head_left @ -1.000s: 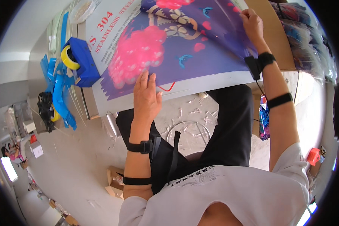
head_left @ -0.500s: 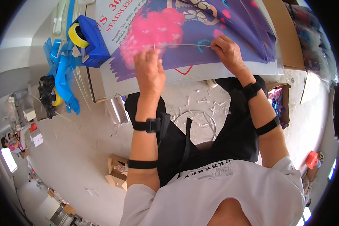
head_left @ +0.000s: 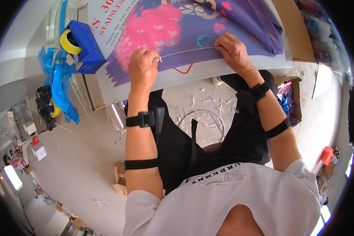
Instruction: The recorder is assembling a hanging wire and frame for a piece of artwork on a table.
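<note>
My left hand (head_left: 142, 67) and my right hand (head_left: 233, 53) are both closed on a thin white rod (head_left: 188, 51), one near each end, stretched across the lower part of a printed purple sheet (head_left: 192, 32). The sheet has pink clustered shapes, hearts and small blue marks, and its right part is folded in ridges. It lies on a white printed board (head_left: 106, 43) on the table, reaching close to the front edge above my knees.
A blue tape dispenser (head_left: 89, 53), blue strips (head_left: 61, 100) and a dark bundle (head_left: 44, 108) lie at left. Cardboard (head_left: 293, 31) and plastic-wrapped bundles (head_left: 324, 43) are at right. An open box (head_left: 289, 98) stands below. Scraps litter the floor. A person (head_left: 15, 157) is in the far-left background.
My left hand has lifted from flat on the sheet and closed on the rod. My right hand has left the sheet's upper right and moved down-left onto the rod.
</note>
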The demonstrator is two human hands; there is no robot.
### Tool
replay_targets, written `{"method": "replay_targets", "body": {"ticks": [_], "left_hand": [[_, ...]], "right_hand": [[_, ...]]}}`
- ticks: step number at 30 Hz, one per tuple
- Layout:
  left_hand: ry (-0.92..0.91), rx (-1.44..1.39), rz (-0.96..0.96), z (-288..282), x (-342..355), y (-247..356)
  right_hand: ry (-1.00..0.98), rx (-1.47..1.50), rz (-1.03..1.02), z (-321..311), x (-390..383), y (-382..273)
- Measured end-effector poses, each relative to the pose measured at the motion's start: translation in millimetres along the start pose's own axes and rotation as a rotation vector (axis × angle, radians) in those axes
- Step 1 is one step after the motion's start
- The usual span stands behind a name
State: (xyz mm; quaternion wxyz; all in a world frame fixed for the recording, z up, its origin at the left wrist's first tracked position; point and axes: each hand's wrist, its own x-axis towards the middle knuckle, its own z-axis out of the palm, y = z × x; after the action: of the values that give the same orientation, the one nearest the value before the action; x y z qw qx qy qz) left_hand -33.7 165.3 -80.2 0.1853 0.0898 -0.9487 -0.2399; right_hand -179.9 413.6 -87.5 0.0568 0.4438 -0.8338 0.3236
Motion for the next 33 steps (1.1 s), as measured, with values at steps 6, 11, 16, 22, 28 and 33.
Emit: {"method": "replay_targets", "body": {"ticks": [6,11,16,22,28,33], "left_hand": [[0.289,0.234,0.177,-2,15,17],[0.173,0.144,0.234,9,14,1],[0.067,0.009,0.102,11,-1,7],[0.057,0.058,0.162,21,1,24],[0.078,0.011,0.108,28,-2,30],[0.091,0.009,0.117,31,-1,32]], "right_hand": [[0.210,-0.195,-0.086,-2,7,-6],[0.133,-0.232,-0.058,1,7,5],[0.039,-0.093,0.031,-2,-5,3],[0.020,-0.085,0.011,3,-4,-3],[0.023,-0.070,0.036,7,-5,-14],[0.004,-0.078,0.051,5,-6,-17]]}}
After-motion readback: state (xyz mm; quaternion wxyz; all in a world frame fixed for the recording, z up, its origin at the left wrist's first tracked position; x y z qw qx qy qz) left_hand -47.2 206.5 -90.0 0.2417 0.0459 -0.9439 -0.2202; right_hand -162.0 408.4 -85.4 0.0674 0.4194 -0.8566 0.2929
